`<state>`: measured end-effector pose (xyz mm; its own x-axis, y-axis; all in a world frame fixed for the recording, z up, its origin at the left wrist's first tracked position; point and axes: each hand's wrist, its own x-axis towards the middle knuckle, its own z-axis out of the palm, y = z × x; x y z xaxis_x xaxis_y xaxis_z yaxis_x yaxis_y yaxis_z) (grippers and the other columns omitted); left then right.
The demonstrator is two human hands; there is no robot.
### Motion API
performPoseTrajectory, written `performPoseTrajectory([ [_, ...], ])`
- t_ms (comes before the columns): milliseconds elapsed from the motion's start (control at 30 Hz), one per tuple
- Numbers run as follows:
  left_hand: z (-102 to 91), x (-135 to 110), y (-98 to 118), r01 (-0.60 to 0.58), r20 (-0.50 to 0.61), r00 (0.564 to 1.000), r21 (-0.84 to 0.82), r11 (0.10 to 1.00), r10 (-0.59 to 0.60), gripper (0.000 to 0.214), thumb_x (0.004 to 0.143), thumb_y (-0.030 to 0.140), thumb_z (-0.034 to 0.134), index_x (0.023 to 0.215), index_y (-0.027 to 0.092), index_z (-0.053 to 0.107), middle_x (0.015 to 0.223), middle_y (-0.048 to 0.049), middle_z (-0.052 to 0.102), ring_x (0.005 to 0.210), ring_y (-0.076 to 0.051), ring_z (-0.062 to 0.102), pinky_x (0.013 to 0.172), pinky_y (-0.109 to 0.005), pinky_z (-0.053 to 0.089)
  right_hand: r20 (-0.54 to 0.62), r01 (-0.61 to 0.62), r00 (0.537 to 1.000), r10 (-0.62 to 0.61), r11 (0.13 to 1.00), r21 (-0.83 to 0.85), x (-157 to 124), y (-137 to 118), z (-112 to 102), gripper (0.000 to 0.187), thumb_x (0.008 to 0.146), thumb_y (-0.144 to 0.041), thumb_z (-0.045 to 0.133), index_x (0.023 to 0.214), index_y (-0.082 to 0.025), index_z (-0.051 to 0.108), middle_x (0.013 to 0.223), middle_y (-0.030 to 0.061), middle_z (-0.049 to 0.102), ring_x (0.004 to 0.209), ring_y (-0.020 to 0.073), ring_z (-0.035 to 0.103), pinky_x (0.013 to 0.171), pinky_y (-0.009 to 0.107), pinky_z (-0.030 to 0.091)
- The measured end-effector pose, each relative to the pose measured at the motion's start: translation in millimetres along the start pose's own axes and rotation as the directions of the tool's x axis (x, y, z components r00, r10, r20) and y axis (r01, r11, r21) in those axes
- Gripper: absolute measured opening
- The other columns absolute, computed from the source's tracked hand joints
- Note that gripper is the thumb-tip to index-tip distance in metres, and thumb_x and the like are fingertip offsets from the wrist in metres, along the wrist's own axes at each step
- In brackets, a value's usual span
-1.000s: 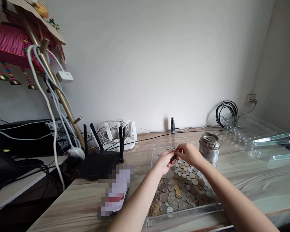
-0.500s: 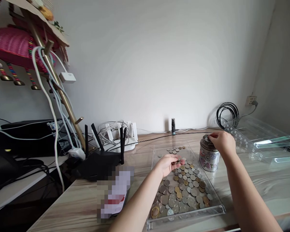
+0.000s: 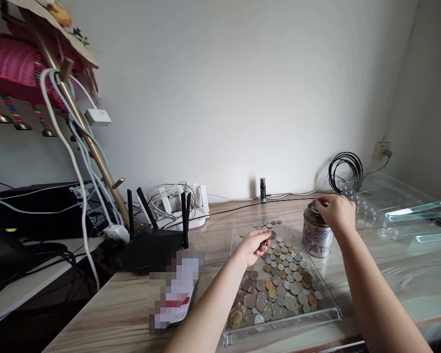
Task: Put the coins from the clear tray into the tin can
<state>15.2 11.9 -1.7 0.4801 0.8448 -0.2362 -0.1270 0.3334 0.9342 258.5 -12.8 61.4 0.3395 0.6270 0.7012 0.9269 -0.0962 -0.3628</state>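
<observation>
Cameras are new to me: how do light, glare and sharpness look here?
Head view: the white wall is brightest mid-frame, dimmer at both sides, a shadow lying left of the small black cylinder. Head view: glare streaks the clear plastic trays at right. Head view: coarse pixels mask the flat dark-edged object; markings on round metal coins are unreadable.

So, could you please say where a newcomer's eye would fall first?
Likely the coins spread over the clear tray, with the left hand above them. Then the patterned tin to their right, the right hand at its top. The pink woven item at upper left also stands out.
</observation>
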Motion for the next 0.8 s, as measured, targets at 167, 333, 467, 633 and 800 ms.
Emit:
performPoseTrajectory([
  [167,0.0,2.5,-1.4,0.009,0.016,1.000,-0.026,1.000,-0.009,0.008,0.071,0.018,0.054,0.076,0.013,0.052,0.057,0.0013,0.050,0.038,-0.001,0.038,0.032,-0.013,0.016,0.141,0.243,0.944,-0.298,0.917,0.317,-28.1,-47.7,9.5,0.030,0.079,-0.037,0.037,0.090,-0.020,0.060,0.082,0.0050,0.061,0.069,0.0142,0.052,0.060,0.025,0.036],
  [333,-0.8,6.2,-4.1,-0.018,0.039,0.999,-0.102,0.995,0.022,0.007,0.072,0.013,0.049,0.078,0.011,0.053,0.054,0.0015,0.049,0.040,-0.003,0.042,0.031,-0.011,0.021,0.508,0.295,0.722,-0.470,0.873,0.388,-57.1,-78.3,37.7,0.022,0.071,-0.035,0.051,0.083,-0.020,0.062,0.070,0.0019,0.062,0.062,0.0122,0.053,0.053,0.020,0.034],
  [467,-1.4,6.8,-3.4,0.047,0.024,0.999,-0.189,0.981,-0.044,0.010,0.073,0.013,0.049,0.079,0.008,0.055,0.058,-0.0019,0.053,0.043,-0.004,0.048,0.033,-0.012,0.033,0.464,0.281,0.785,-0.410,0.904,0.323,-54.2,-76.6,36.0,0.016,0.073,-0.030,0.049,0.074,-0.022,0.062,0.069,0.0010,0.062,0.062,0.0119,0.053,0.053,0.020,0.033],
  [633,-0.6,1.7,-0.4,0.075,0.005,0.997,-0.321,0.944,-0.078,0.022,0.070,-0.003,0.038,0.085,0.001,0.053,0.081,-0.0166,0.060,0.076,-0.018,0.061,0.071,-0.026,0.050,-0.024,0.238,0.971,-0.238,0.955,0.178,-27.0,-47.7,4.6,0.027,0.080,-0.031,0.039,0.084,-0.020,0.063,0.085,0.0047,0.063,0.081,0.0164,0.050,0.062,0.024,0.036],
  [800,0.6,-1.9,-0.4,0.096,0.069,0.994,-0.242,0.965,-0.082,0.028,0.069,-0.009,0.038,0.090,0.001,0.053,0.090,-0.0180,0.060,0.084,-0.020,0.060,0.079,-0.028,0.048,0.006,-0.029,1.000,0.029,1.000,-0.005,-3.3,-5.0,-3.3,0.023,0.071,-0.037,0.046,0.075,-0.026,0.066,0.076,0.0029,0.063,0.078,0.0198,0.051,0.055,0.027,0.034],
])
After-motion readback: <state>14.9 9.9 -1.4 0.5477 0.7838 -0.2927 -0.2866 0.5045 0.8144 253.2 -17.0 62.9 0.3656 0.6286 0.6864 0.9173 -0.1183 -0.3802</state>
